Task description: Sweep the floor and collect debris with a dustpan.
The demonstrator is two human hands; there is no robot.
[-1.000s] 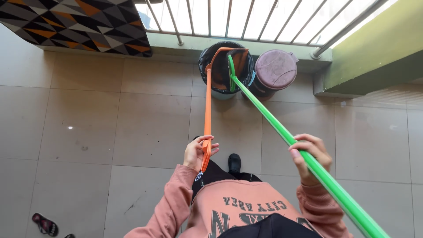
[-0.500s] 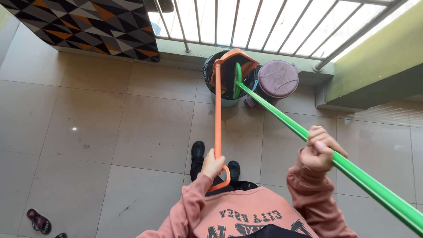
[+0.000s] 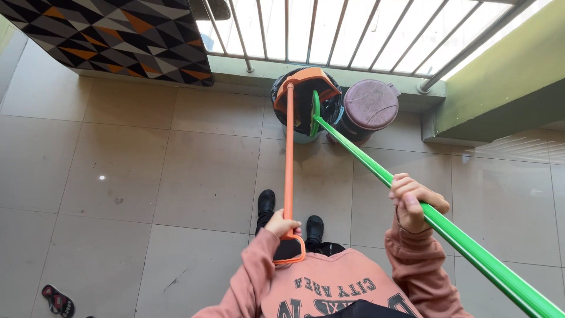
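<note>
My left hand [image 3: 281, 225] grips the lower end of a long orange dustpan handle [image 3: 289, 159]. The orange dustpan head [image 3: 306, 82] is tipped over a black-lined bin [image 3: 303, 109] by the railing. My right hand [image 3: 412, 203] is closed around a bright green broom pole [image 3: 459, 241], which runs from the lower right up to the bin, where its green head [image 3: 315, 112] rests against the dustpan. Both sleeves are pink.
A purple-lidded bin [image 3: 368, 106] stands right of the black one. A metal railing [image 3: 329, 29] runs along the far ledge. A patterned black, grey and orange panel [image 3: 112, 35] is at top left, a green wall [image 3: 506, 65] at right, a sandal [image 3: 59, 300] on the tiled floor.
The dustpan head has tilted up over the black bin. My left hand slid down to the handle's loop end, and my right hand shifted slightly on the green pole.
</note>
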